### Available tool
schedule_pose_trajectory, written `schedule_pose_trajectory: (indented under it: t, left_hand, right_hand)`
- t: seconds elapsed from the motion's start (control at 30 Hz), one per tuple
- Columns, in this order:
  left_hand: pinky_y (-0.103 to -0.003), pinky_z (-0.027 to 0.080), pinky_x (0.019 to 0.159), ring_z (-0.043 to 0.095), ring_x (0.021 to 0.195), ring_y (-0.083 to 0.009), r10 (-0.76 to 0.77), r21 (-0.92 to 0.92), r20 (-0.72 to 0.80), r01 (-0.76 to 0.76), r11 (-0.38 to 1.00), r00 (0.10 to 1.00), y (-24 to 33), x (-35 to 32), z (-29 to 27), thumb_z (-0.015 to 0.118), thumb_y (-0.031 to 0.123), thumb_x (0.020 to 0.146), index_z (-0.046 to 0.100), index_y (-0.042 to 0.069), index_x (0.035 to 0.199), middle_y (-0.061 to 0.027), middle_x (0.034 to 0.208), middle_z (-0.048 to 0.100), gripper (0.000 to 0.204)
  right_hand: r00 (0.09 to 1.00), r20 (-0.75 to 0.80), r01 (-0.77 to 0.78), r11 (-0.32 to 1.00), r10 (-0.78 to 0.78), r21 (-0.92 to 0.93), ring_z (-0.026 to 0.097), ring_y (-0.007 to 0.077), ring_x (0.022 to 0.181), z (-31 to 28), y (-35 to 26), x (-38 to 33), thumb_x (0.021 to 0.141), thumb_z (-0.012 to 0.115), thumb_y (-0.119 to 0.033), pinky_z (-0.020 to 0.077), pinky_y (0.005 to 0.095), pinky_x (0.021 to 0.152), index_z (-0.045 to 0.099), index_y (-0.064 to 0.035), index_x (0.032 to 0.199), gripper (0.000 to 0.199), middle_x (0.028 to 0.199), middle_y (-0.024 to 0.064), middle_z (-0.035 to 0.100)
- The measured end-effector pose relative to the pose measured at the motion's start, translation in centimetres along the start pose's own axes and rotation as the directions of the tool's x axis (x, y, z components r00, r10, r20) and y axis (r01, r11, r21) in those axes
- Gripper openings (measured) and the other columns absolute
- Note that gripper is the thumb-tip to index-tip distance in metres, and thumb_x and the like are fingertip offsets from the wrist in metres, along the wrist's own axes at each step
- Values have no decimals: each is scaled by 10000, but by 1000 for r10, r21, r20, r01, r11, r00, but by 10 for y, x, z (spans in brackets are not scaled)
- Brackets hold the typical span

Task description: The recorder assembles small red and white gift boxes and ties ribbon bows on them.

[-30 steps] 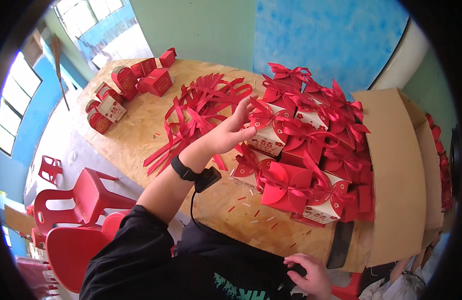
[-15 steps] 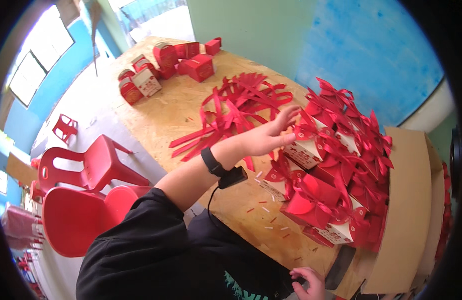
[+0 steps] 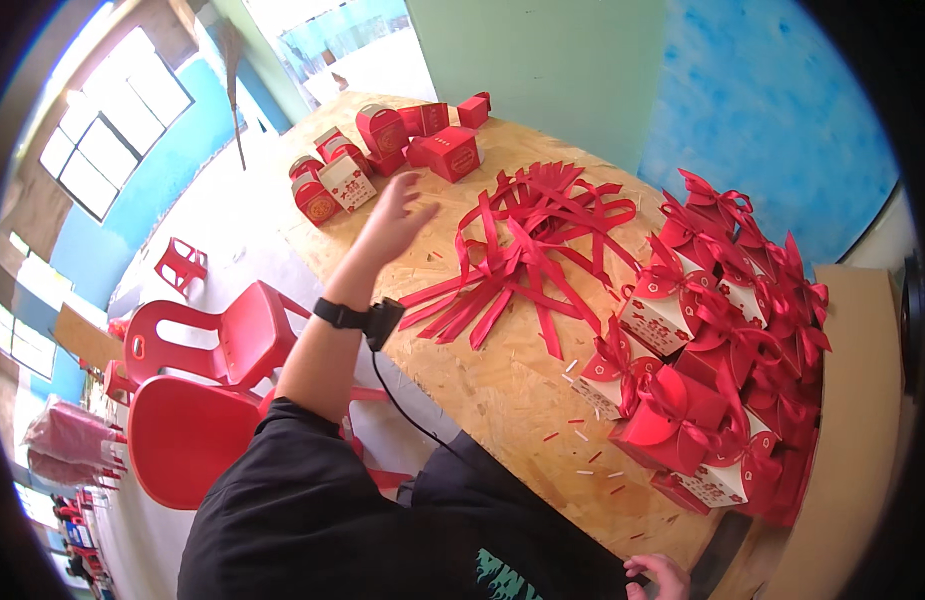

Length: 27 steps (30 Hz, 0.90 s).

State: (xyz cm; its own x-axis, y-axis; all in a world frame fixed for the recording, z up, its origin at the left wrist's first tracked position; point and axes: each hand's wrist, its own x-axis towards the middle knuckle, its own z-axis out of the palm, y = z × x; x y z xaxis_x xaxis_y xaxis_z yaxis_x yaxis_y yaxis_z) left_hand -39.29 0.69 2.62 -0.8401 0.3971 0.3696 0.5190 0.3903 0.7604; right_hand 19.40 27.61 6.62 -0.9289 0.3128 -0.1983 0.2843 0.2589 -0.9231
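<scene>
Left hand [image 3: 394,222] raised, fingers apart, empty, above tabletop [image 3: 482,380] centre-left. Nearest: red ribbons [image 3: 527,255], strips fanning toward lower left. Right hand [image 3: 662,578] at bottom edge; grip unclear.

A pile of finished red-and-white gift boxes tied with red bows [image 3: 722,370] crowds the right of the chipboard bench [image 3: 482,370]. Red plastic chairs [image 3: 197,390] stand on the pale floor [image 3: 232,230] at left, below blue-framed windows [image 3: 112,120].
</scene>
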Motion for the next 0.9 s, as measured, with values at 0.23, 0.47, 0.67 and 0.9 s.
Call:
schedule_pose_trajectory:
  t: [0.23, 0.47, 0.67, 0.9]
  left_hand:
    - [-418, 506, 1024, 608, 1243, -334, -176, 292, -40, 180, 939, 984, -38, 69, -40, 768, 379, 892, 462, 5, 1446, -256, 1411, 541, 735]
    - [-448, 499, 1039, 599, 1252, -396, -209, 626, 32, 143, 767, 977, -55, 141, -38, 748, 494, 849, 482, 13, 1439, -260, 1365, 584, 806]
    - [-486, 492, 1067, 559, 1325, -398, -263, 838, 121, 44, 543, 957, -53, 150, 3, 734, 660, 798, 377, 2, 1502, -264, 1491, 484, 1027]
    - [-491, 489, 1057, 598, 1267, -422, -235, 677, 73, 124, 725, 969, -108, 187, 32, 754, 593, 803, 438, -36, 1405, -282, 1354, 609, 927]
  right_hand:
    - [999, 27, 18, 1000, -17, -9, 636, 195, 1008, 4, -6, 3, 876, 621, 111, 504, 298, 911, 644, 39, 1205, 338, 1122, 115, 660]
    - [1000, 4, -28, 999, 28, -27, 634, 199, 1008, 14, -17, -2, 889, 631, 74, 494, 297, 907, 645, 34, 1207, 320, 1109, 107, 658]
    - [991, -62, -120, 992, 117, -46, 645, 190, 991, 17, -32, -4, 883, 667, 36, 508, 301, 875, 663, 18, 1194, 311, 1070, 111, 670]
    - [1000, -27, 2, 979, -7, -204, 699, 251, 897, 6, -20, 7, 841, 772, -115, 552, 349, 812, 678, -25, 1183, 365, 1028, 109, 722]
